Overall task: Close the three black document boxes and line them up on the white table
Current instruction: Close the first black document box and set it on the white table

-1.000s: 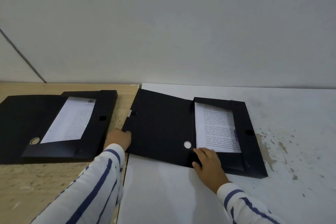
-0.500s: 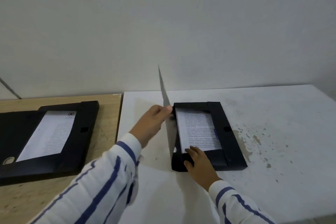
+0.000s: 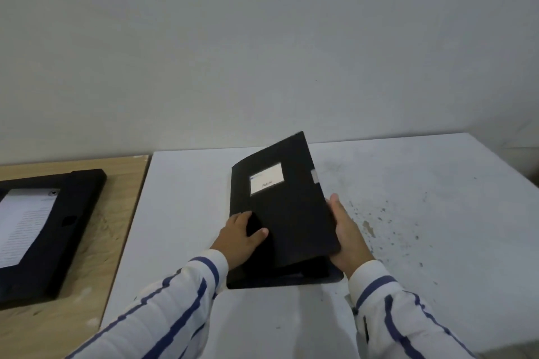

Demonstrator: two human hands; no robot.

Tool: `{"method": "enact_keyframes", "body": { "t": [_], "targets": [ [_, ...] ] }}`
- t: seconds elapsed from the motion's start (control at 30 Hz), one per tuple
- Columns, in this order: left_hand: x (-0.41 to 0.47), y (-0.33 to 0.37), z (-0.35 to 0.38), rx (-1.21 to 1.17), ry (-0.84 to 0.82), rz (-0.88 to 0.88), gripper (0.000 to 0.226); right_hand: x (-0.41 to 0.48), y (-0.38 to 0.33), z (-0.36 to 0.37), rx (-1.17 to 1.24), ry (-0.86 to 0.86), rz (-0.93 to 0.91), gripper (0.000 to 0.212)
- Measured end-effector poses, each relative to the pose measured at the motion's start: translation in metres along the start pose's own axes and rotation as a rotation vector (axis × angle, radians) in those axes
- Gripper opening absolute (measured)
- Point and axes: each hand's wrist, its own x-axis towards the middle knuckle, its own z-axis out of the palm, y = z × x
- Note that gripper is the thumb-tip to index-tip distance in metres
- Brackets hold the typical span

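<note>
A black document box [image 3: 287, 213] lies on the white table [image 3: 408, 213], its lid folded over the top with a white label showing; the lid's near right edge still stands a little above the base. My left hand [image 3: 240, 237] rests flat on the lid's near left part. My right hand [image 3: 347, 233] grips the box's right edge. A second black document box [image 3: 73, 221] lies open on the wooden table [image 3: 116, 213] at the left, with a printed sheet inside. No third box is in view.
The white table has dark speckled stains [image 3: 388, 218] right of the box. A plain wall [image 3: 262, 52] runs behind both tables. The wooden table abuts the white one along its left edge.
My left hand swung the lid from lying open flat, through upright, down over the box. My right hand shifted from the box's near edge to its right side.
</note>
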Motion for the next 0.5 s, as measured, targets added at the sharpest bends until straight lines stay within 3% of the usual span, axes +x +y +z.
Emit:
{"method": "enact_keyframes", "body": {
  "t": [0.13, 0.27, 0.4, 0.5],
  "targets": [
    [0.013, 0.000, 0.018, 0.120, 0.045, -0.067, 0.076, 0.008, -0.010, -0.019, -0.244, 0.009, -0.032, 0.043],
    [0.024, 0.003, 0.028, 0.203, 0.082, -0.110, 0.078, 0.016, -0.006, -0.029, -0.529, 0.073, -0.073, 0.052],
    [0.028, 0.004, 0.038, 0.320, 0.086, -0.164, 0.078, 0.026, 0.017, -0.035, -0.885, 0.108, -0.150, 0.039],
    [0.028, 0.002, 0.044, 0.386, 0.101, -0.174, 0.079, 0.031, 0.028, -0.035, -1.033, 0.166, -0.156, 0.044]
  ]
}}
